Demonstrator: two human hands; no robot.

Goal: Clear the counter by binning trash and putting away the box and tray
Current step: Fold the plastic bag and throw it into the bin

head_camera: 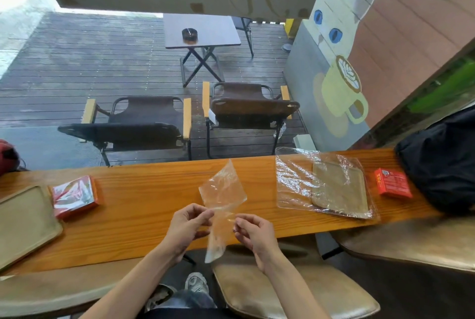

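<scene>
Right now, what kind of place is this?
Probably a cafe, at a long orange wooden counter facing a wet dark plank deck. Cues: the painted white cat holding a latte mug on the wall, and the dark folding chairs with a small folding table outside.

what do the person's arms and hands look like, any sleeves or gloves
Both forearms are bare up to the bottom edge of the picture, with no sleeves showing. The left hand and right hand wear no gloves. No rings, watch or wristband can be seen, and there are no markings.
</scene>
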